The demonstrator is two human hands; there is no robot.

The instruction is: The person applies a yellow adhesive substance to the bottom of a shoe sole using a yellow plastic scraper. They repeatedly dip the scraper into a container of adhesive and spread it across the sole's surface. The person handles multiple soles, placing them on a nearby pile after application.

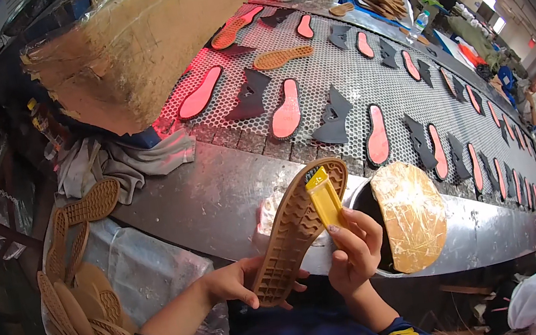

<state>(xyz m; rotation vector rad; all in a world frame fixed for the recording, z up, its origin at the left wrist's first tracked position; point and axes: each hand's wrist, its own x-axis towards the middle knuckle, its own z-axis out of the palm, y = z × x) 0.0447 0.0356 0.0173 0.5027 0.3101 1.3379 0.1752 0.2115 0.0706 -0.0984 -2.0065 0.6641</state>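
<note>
My left hand (236, 283) grips a brown shoe sole (282, 256) at its lower end and holds it tilted up. The sole shows a moulded grid and tread pattern. My right hand (356, 251) is closed round the handle of a yellow brush (325, 199). Its dark bristles meet the upper end of the sole. Just right of that hand stands a round pot (380, 263), partly covered by a brown board (416, 214) streaked with dried glue. Left of my left arm lies a pile of brown soles (95, 293), beside clear plastic sheeting (149, 256).
Beyond the metal ledge (209, 191) runs a perforated conveyor (337, 72) with rows of pink-faced soles (285, 112) and black cut pieces (334, 118). A worn cardboard box (144, 47) and a grey cloth (120, 164) bound the left side. Other people work at the far end and right.
</note>
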